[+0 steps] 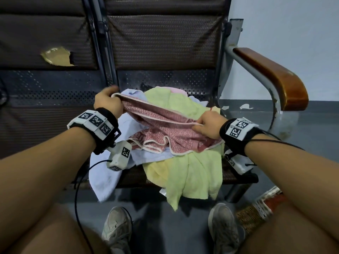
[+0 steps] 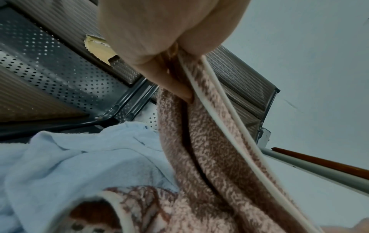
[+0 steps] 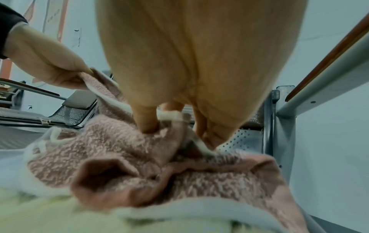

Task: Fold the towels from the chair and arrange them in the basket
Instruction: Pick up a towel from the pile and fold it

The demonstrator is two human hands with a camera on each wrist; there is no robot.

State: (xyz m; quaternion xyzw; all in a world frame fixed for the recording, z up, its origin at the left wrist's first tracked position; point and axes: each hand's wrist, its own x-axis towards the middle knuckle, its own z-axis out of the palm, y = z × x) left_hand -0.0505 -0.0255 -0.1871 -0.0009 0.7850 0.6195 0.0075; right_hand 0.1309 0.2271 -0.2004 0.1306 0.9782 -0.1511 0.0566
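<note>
A pink speckled towel (image 1: 161, 123) with a cream hem lies on top of the pile on the chair seat. My left hand (image 1: 108, 101) grips its far left corner, seen close in the left wrist view (image 2: 159, 59) with the towel (image 2: 209, 141) hanging from it. My right hand (image 1: 205, 125) pinches the hem at the right, and the right wrist view shows the right hand (image 3: 179, 123) on the towel's (image 3: 129, 157) cream edge. Under it lie a light green towel (image 1: 192, 171), a pale blue towel (image 1: 106, 178) and a bit of pink cloth (image 1: 177, 90).
The chair (image 1: 165, 52) has a woven brown back, a perforated metal seat and a wooden armrest (image 1: 275, 77) on the right. A woven basket (image 1: 256, 211) stands on the floor at the lower right, beside my shoes (image 1: 222, 228). A second seat (image 1: 45, 52) adjoins on the left.
</note>
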